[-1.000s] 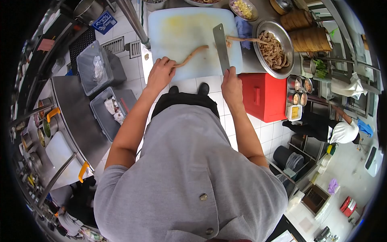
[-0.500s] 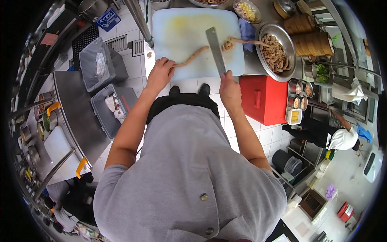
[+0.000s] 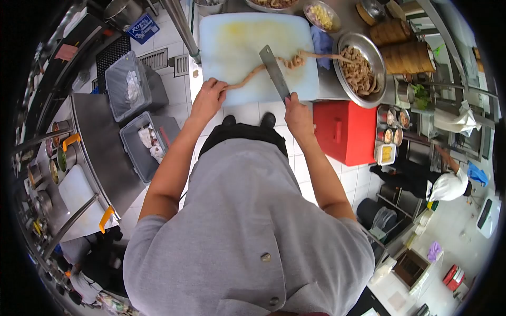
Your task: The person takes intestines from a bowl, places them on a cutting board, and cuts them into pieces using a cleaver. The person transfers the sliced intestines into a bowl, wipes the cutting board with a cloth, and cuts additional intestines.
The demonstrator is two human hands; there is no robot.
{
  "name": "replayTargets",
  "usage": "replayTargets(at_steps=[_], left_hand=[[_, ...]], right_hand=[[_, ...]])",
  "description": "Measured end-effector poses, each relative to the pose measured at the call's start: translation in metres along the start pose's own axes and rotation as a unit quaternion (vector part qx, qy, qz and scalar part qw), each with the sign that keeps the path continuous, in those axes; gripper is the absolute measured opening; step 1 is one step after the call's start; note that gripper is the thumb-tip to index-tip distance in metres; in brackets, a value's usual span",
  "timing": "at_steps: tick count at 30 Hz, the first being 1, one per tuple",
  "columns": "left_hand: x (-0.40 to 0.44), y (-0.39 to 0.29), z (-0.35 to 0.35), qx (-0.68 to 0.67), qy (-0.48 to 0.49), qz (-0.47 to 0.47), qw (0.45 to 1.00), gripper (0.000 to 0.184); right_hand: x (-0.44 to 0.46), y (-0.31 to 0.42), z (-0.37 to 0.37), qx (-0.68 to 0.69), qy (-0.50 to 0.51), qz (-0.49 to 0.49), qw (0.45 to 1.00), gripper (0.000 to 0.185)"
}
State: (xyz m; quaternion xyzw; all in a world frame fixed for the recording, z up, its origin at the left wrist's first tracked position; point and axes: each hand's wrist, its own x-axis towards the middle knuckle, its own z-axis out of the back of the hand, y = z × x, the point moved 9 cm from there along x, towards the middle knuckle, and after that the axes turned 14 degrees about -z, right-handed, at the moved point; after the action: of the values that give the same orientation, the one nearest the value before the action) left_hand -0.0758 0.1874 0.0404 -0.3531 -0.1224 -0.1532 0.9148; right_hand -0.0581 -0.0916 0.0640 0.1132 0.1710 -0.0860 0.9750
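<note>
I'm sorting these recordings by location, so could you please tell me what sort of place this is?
Probably a commercial kitchen, given the cleaver, the cutting board and the steel worktable.

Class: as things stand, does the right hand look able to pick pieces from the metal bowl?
Probably not: the right hand grips the cleaver. Otherwise the way looks free, as the metal bowl stands uncovered beside the cutting board, on that side.

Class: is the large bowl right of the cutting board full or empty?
Partly full: brown strips heap inside the bowl, leaving some metal bare.
</note>
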Motion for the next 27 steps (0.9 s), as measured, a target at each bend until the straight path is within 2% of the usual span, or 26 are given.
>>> replayTargets(at_steps=[2, 4, 7, 11, 14, 16, 22, 27], left_hand=[[-0.006, 0.001, 0.002, 0.000, 0.003, 0.006, 1.000, 0.022], [-0.002, 0.003, 0.005, 0.002, -0.010, 0.008, 1.000, 0.022], [-0.004, 0.003, 0.009, 0.001, -0.025, 0.004, 1.000, 0.022], [-0.001, 0.005, 0.011, -0.001, -0.028, 0.011, 1.000, 0.022], [-0.005, 0.005, 0.010, -0.001, -0.001, 0.020, 1.000, 0.022], [-0.006, 0.006, 0.009, -0.005, 0.009, 0.034, 0.999, 0.022], [-0.008, 0.005, 0.011, -0.005, -0.020, 0.018, 1.000, 0.020], [-0.005, 0.008, 0.010, -0.005, -0.015, 0.011, 1.000, 0.019]], right_hand=[[-0.003, 0.003, 0.001, -0.001, 0.003, 0.003, 1.000, 0.023], [-0.009, 0.010, 0.022, 0.051, -0.046, 0.010, 0.998, 0.025], [-0.022, 0.016, 0.024, 0.018, -0.015, 0.006, 1.000, 0.025], [0.005, 0.005, -0.007, -0.006, -0.010, 0.032, 0.999, 0.026], [-0.004, 0.016, 0.009, 0.012, -0.040, 0.051, 0.998, 0.026], [-0.015, 0.020, 0.027, 0.044, -0.039, 0.028, 0.998, 0.026], [-0.002, 0.009, -0.010, -0.024, -0.023, 0.045, 0.998, 0.025], [-0.008, 0.017, 0.016, 0.012, -0.040, 0.035, 0.999, 0.025]])
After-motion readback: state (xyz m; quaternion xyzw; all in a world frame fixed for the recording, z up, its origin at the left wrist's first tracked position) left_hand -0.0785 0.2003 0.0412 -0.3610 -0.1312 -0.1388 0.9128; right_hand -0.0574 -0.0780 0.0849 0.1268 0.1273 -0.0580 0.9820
